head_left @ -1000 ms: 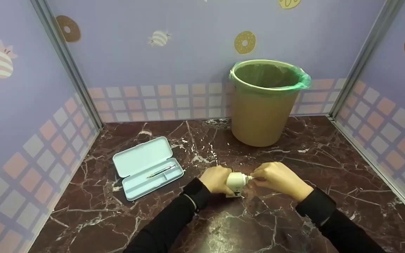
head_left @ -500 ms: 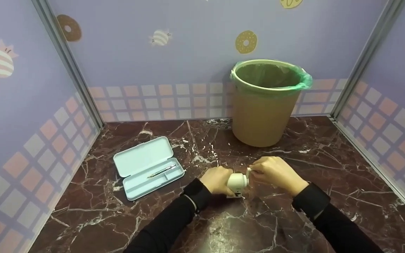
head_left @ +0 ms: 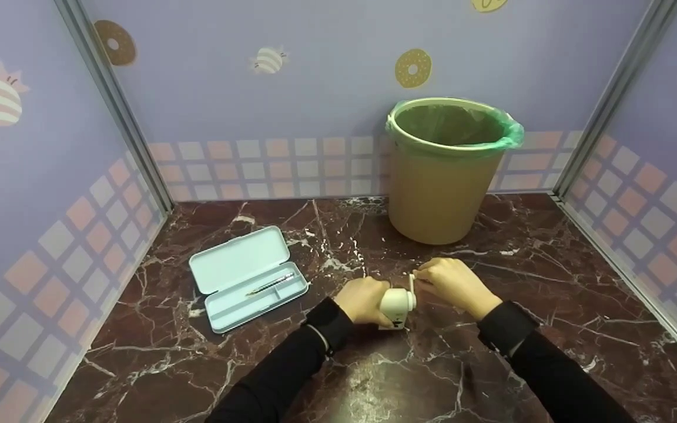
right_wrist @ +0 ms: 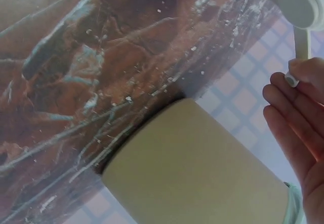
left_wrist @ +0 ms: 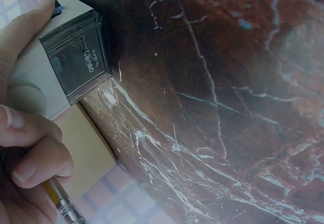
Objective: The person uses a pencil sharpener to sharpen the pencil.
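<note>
Dark marble counter (head_left: 156, 376) under you, your left hand (head_left: 362, 301) gripping the sharpener (head_left: 395, 302) mid-counter, your right hand (head_left: 456, 285) pinching its crank (head_left: 412, 285), swung upward in the head view this past second, so turning looks under way, axle lying left to right, crank end facing right, pencil (left_wrist: 61, 199) by your left fingers.

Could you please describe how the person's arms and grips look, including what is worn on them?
The left sleeve and right sleeve are long, plain and black. A wide black left wristband and a similar right wristband sit at the cuffs; a thin pale strip shows at the left one. The left grip and right grip are human hands without gloves.
</note>
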`<state>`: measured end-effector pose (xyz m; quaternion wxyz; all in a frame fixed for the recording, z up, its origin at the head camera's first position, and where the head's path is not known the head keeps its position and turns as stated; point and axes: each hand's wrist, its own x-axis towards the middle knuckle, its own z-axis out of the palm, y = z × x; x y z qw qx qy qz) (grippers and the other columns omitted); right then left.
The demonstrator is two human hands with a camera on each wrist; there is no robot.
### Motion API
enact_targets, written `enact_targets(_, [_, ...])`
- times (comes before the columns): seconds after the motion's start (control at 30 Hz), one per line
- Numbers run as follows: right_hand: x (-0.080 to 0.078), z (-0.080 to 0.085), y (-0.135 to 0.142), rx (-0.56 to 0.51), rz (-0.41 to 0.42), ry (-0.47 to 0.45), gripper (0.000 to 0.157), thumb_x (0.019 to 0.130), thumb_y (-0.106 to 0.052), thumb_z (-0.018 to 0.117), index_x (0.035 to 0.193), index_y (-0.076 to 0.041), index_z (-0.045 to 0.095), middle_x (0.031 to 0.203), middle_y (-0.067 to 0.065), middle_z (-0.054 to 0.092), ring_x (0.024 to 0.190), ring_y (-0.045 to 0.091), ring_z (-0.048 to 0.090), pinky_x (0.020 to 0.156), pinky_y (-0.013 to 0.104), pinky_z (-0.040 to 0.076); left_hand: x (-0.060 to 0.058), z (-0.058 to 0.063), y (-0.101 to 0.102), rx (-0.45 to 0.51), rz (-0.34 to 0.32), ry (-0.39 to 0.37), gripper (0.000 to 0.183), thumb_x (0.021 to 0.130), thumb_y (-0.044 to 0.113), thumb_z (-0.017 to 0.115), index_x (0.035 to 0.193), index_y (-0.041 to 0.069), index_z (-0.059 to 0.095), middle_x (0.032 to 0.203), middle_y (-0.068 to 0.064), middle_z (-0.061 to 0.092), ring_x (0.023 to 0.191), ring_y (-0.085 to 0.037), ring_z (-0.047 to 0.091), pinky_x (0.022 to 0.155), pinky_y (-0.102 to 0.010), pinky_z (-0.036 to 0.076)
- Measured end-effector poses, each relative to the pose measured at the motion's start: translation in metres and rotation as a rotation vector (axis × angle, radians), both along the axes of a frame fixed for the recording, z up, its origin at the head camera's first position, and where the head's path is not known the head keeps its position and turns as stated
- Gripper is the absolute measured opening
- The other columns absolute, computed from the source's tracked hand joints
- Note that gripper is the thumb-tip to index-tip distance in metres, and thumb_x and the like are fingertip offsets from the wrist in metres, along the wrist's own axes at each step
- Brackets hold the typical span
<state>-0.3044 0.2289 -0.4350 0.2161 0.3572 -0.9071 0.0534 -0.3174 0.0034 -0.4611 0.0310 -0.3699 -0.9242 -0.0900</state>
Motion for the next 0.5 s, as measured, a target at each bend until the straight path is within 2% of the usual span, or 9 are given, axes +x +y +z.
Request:
enact_targets(0.37, [-0.004,-0.010,-0.002,-0.003,-0.020,-0.036,0.005,0.086,-0.008,0.075,0.082,-0.011,0.075,0.091,0.006,0.080,0.079,0.026,0.076,0.070,0.042,0.061,0.001,0.000,0.000,0.007,0.012,-0.022,0.045,0.066,0.038,0.092,0.092,0.010,0.067,0.085,-0.004,0.075,0.072,-0.021,0.069,0.063,-0.035,0.055])
enact_targets(0.5, [-0.005,-0.012,-0.003,-0.008,-0.022,-0.059,0.010,0.086,-0.006,0.073,0.077,-0.011,0.073,0.087,0.005,0.079,0.075,0.025,0.074,0.067,0.043,0.059,0.002,0.001,0.000,0.013,0.010,-0.023,0.045,0.066,0.038,0.092,0.091,0.010,0.067,0.085,-0.004,0.075,0.073,-0.021,0.069,0.063,-0.035,0.056])
